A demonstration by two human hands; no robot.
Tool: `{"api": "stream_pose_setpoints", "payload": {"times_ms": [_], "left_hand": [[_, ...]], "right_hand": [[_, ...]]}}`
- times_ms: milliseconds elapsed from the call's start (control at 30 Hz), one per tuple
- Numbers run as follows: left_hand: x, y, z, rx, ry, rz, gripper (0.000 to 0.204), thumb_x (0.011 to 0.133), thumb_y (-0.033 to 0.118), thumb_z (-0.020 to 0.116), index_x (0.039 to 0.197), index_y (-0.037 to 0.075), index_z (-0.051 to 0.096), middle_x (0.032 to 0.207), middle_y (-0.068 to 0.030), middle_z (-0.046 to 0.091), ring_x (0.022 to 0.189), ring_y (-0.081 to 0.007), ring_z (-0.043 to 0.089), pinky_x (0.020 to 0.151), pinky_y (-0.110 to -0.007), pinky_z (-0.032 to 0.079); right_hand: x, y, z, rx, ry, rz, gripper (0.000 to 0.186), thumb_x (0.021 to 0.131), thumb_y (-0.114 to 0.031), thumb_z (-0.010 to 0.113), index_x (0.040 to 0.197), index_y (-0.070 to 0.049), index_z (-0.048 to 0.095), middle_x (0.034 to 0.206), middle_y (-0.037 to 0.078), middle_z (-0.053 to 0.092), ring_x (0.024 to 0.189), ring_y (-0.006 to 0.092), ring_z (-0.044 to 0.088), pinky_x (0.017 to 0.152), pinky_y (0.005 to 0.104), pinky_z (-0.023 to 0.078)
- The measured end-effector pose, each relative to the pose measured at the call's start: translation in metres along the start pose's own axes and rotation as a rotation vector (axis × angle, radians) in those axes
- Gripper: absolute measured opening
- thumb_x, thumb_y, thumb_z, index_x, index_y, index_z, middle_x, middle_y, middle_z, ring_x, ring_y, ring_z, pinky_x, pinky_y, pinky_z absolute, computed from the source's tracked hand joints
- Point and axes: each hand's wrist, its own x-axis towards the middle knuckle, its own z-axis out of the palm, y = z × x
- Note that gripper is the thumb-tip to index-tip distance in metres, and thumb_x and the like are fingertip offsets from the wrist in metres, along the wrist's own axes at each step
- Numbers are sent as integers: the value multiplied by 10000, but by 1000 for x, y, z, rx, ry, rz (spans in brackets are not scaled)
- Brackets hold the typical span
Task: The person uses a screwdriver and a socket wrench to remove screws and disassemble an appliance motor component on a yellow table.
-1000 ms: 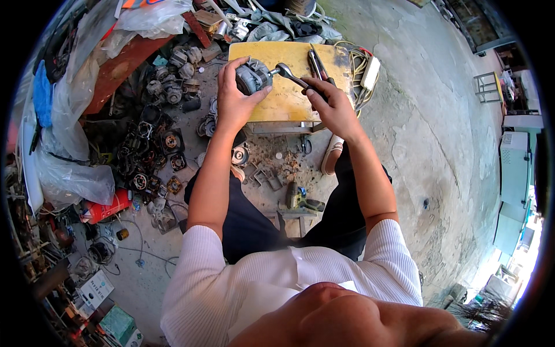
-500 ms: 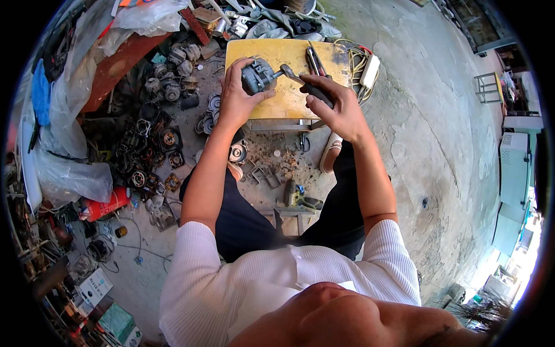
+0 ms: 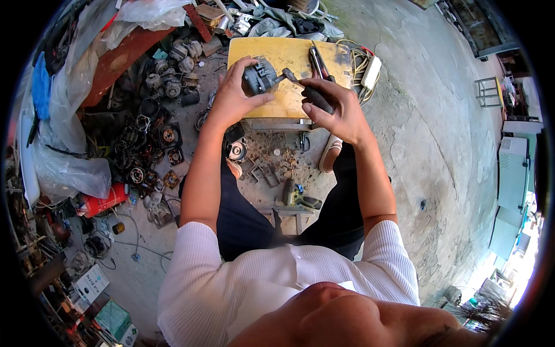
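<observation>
My left hand [image 3: 231,98] grips a round grey metal motor [image 3: 260,76] at the left of a yellow work table [image 3: 277,50]. My right hand [image 3: 341,113] is closed on the dark handle of a ratchet-like tool [image 3: 288,74], whose metal head meets a short shaft at the motor's right side. Other hand tools [image 3: 316,58] lie on the table's right part, just beyond my right hand.
Piles of motor parts [image 3: 170,81] and plastic sheeting [image 3: 75,168] crowd the left. A coiled cable [image 3: 359,55] and white strip [image 3: 371,72] sit at the table's right edge. A drill [image 3: 295,195] lies between my feet. A metal stand [image 3: 487,89] is far right.
Both hands, with the motor and tool, have shifted slightly. The tool's handle now slants more steeply down toward me, and my right thumb has moved a little lower and leftward.
</observation>
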Motion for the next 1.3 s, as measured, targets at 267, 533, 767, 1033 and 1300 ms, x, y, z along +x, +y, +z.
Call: {"api": "stream_pose_setpoints", "payload": {"times_ms": [267, 533, 767, 1033, 1300], "left_hand": [[-3, 1, -10, -99, -31, -69, 673, 717, 292, 872, 1285, 116, 555, 1353, -150, 557, 1279, -320, 522, 1070, -413, 402], [-3, 0, -13, -107, -52, -71, 680, 694, 268, 884, 1278, 120, 569, 1321, -134, 570, 1265, -302, 530, 1052, -404, 417], [-3, -2, -13, -101, -56, -64, 664, 700, 252, 877, 1272, 122, 567, 1309, -127, 569, 1260, -300, 533, 1044, -406, 422], [-6, 2, -15, -32, -45, -35, 627, 719, 255, 856, 1249, 118, 552, 1285, -134, 553, 1240, -326, 540, 1031, -402, 434], [-7, 2, -17, -32, -57, -39, 626, 726, 270, 849, 1250, 120, 543, 1297, -146, 551, 1245, -338, 538, 1034, -404, 432]], "right_hand": [[2, -2, 11, -109, 63, -87, 370, 892, -159, 697, 1220, 2, 639, 965, 107, 720, 906, 167, 706, 806, 308, 552], [8, 16, 34, 33, 254, -72, 233, 928, -206, 666, 1098, -47, 668, 904, 149, 708, 780, 271, 691, 711, 359, 538], [9, 9, 37, 5, 244, -95, 249, 931, -218, 662, 1115, -51, 653, 916, 155, 700, 811, 301, 681, 743, 361, 536], [-5, -7, 32, 197, 4, -6, 334, 965, -222, 583, 1235, -25, 588, 1086, 146, 649, 941, 232, 666, 771, 344, 541], [-4, -11, 22, 669, -166, 371, 457, 969, -154, 491, 1390, 23, 491, 1150, 101, 636, 899, 153, 644, 738, 305, 567]]}}
